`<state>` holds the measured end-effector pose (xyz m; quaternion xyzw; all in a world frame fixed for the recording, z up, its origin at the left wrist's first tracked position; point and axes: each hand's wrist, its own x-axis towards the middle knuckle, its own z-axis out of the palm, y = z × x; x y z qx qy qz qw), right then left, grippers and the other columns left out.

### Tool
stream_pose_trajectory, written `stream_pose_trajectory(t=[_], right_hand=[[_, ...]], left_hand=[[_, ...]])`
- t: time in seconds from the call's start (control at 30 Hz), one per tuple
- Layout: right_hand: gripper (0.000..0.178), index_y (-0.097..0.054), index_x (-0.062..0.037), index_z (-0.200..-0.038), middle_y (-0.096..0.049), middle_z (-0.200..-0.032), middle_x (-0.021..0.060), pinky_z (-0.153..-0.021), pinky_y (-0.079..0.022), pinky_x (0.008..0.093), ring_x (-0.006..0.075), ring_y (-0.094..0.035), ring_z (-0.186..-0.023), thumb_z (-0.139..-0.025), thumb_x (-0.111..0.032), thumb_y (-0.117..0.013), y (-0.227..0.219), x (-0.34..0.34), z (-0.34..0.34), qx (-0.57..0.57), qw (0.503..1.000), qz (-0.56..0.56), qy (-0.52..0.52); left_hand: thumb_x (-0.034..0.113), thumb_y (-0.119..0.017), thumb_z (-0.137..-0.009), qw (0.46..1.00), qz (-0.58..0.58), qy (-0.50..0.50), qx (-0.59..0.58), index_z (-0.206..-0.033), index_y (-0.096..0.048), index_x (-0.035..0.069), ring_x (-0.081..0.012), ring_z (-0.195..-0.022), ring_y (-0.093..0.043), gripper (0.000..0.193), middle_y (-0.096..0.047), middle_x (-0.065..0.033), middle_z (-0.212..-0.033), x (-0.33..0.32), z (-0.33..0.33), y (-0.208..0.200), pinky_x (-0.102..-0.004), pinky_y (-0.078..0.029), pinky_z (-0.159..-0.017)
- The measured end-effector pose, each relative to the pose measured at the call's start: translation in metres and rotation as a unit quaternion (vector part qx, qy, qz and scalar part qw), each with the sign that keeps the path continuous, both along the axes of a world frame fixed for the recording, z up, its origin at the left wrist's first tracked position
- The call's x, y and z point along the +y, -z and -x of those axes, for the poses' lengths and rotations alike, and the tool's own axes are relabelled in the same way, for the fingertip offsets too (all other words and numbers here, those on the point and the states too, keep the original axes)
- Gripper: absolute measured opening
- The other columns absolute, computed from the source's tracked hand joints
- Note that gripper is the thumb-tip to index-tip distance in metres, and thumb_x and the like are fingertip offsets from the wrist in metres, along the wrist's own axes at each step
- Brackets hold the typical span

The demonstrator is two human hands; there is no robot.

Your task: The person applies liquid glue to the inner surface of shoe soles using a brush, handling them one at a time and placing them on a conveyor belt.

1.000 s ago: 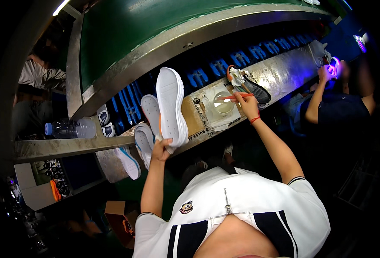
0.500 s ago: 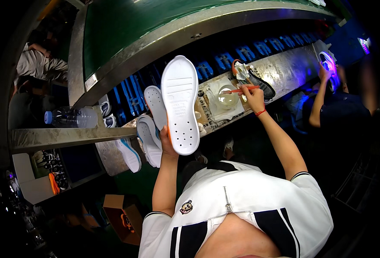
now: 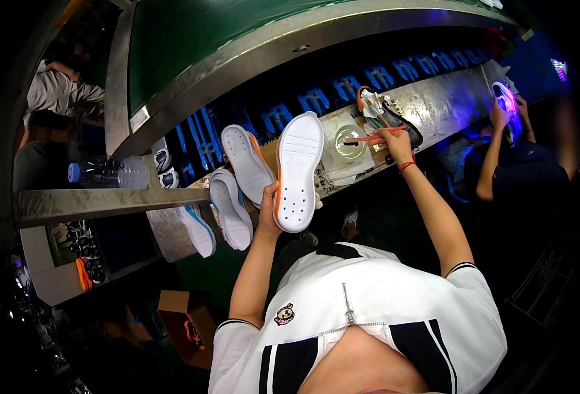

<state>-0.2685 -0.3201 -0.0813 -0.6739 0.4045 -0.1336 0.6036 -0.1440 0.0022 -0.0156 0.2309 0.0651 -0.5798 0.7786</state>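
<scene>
My left hand (image 3: 268,213) is closed on the edge of a white shoe sole (image 3: 298,164) with an orange side. The patterned underside, with small holes at its near end, faces up. Fingers of my right hand (image 3: 397,144) pinch a brush (image 3: 372,137) with a red handle. Its tip is over a round dish (image 3: 348,152) of clear liquid on a pale sheet. Left of the held sole, another sole (image 3: 246,161) with an orange edge lies hollow side up. Two blue-edged soles, one standing nearer (image 3: 229,209) and one further left (image 3: 199,231), rest beside it.
A metal-edged green shelf (image 3: 237,75) spans above the bench (image 3: 437,102). Scissors (image 3: 362,98) with orange handles lie beyond the dish. Blue fixtures line the back. A clear bottle (image 3: 109,173) lies at left. At right a co-worker's hands hold a shoe (image 3: 508,110) under violet light.
My left hand has shifted right with the sole, whose toe end is now lower. My right hand has moved slightly right, and the brush stays over the dish.
</scene>
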Motion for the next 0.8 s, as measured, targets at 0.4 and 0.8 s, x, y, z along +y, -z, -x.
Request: stream_pose_trajectory(t=[0.4,0.8], right_hand=[[0.027,-0.069,0.0033,-0.098,-0.071,-0.081,0.0079,-0.073,-0.049,0.025,0.0115,-0.063,-0.075,-0.092,-0.021,-0.059,-0.116,0.045,-0.045,-0.123,0.958,0.033,-0.258],[0.019,-0.072,-0.002,-0.092,-0.071,-0.09,0.009,-0.074,-0.052,0.0276,0.0153,-0.066,-0.083,-0.088,-0.018,-0.063,-0.14,0.006,-0.065,-0.135,0.902,0.192,-0.363]], left_hand=[[0.037,-0.035,-0.099,0.991,0.05,0.102,0.064,-0.136,-0.037,0.0,-0.0287,-0.094,-0.067,0.053,-0.059,-0.0208,-0.118,-0.001,0.0,-0.008,-0.0404,-0.059,-0.077],[0.044,-0.033,-0.097,0.984,0.087,0.119,0.097,-0.139,-0.032,-0.002,-0.0431,-0.087,-0.064,0.062,-0.053,-0.0303,-0.121,0.006,0.006,-0.012,-0.0539,-0.056,-0.074]])
